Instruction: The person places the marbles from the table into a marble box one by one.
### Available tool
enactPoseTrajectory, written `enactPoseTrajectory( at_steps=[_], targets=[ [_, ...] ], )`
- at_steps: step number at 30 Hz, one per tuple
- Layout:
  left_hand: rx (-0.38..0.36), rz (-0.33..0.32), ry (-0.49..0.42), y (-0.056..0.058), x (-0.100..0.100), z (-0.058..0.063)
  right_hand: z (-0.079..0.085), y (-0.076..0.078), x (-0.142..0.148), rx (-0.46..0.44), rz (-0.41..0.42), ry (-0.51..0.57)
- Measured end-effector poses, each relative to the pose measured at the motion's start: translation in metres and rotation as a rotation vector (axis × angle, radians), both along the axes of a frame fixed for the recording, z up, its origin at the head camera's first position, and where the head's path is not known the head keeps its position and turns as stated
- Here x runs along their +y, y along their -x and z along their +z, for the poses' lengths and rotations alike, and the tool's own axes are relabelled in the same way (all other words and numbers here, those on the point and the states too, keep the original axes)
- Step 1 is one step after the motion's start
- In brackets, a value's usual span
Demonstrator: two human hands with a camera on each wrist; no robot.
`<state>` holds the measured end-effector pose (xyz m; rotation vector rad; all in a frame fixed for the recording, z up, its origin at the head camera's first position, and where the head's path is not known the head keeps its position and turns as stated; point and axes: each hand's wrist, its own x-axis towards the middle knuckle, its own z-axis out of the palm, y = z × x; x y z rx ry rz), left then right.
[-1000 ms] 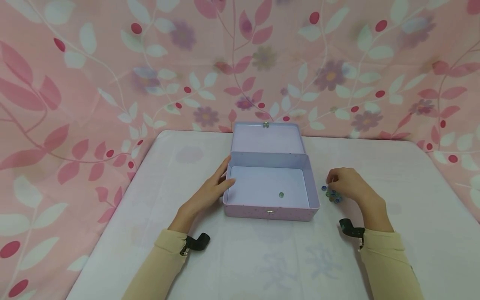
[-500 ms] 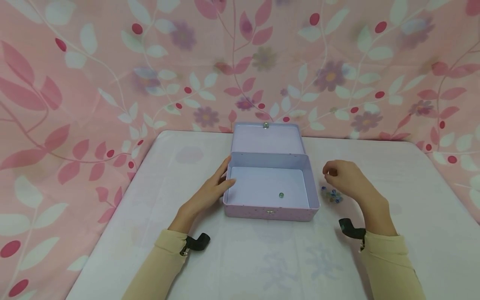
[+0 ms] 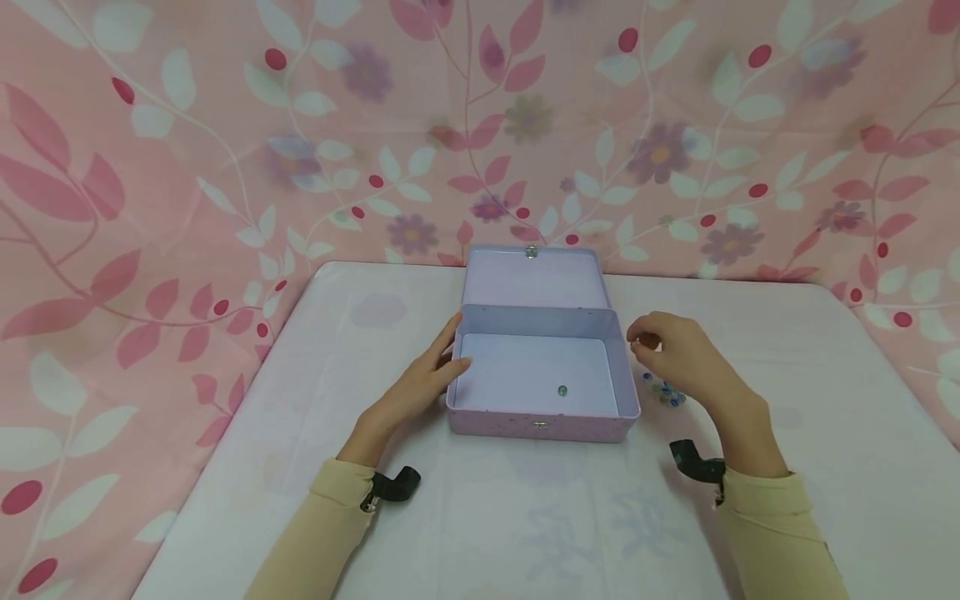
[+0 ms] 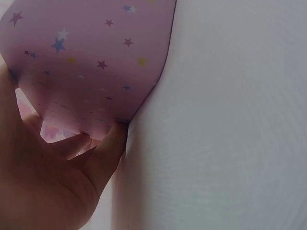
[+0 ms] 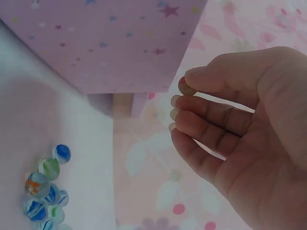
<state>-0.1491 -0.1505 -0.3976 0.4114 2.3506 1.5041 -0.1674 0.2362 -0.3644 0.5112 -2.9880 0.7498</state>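
Note:
An open pink box point(image 3: 542, 425) with a star print stands mid-table, its lid point(image 3: 534, 279) tipped back. Inside, one green marble point(image 3: 562, 390) lies on the pale floor. My left hand point(image 3: 411, 387) holds the box's left side, thumb over the rim and fingers against the outer wall point(image 4: 86, 52). Just beyond the right wall, my right hand point(image 3: 686, 354) is raised off the table. In the right wrist view it pinches a small reddish-brown marble point(image 5: 187, 87) between thumb and index fingertips. Below that hand lies a cluster of loose marbles point(image 5: 38, 184), mostly blue and green.
A white cloth point(image 3: 540, 517) covers the table. Behind and to the left hangs a pink floral curtain point(image 3: 337, 125). A blue marble point(image 3: 647, 377) lies at the cluster's edge, close to the box's right wall. Black wrist cameras point(image 3: 697, 461) sit on both sleeves.
My right hand has lifted off the marble cluster with a marble pinched in it and moved left to the box's right wall. The left hand and the box have stayed put.

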Motion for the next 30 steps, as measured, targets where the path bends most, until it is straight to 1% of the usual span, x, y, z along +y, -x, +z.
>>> enactPoseTrajectory(
  at_steps=[5, 10, 13, 24, 30],
  targets=[
    [0.0, -0.003, 0.001, 0.0, 0.0, 0.0, 0.005, -0.006, -0.009, 0.016, 0.016, 0.039],
    [-0.006, -0.002, 0.001, 0.0, 0.0, 0.001, 0.006, -0.01, -0.02, 0.035, 0.058, 0.066],
    [-0.009, 0.002, 0.002, 0.0, 0.0, 0.0, 0.004, -0.011, -0.026, 0.034, 0.089, 0.073],
    [-0.013, 0.002, -0.008, 0.0, 0.0, -0.002, -0.003, -0.014, -0.045, 0.021, 0.158, 0.092],
    [-0.003, 0.001, -0.003, 0.0, 0.0, -0.001, -0.008, -0.013, -0.052, 0.037, 0.183, 0.057]
  ],
)
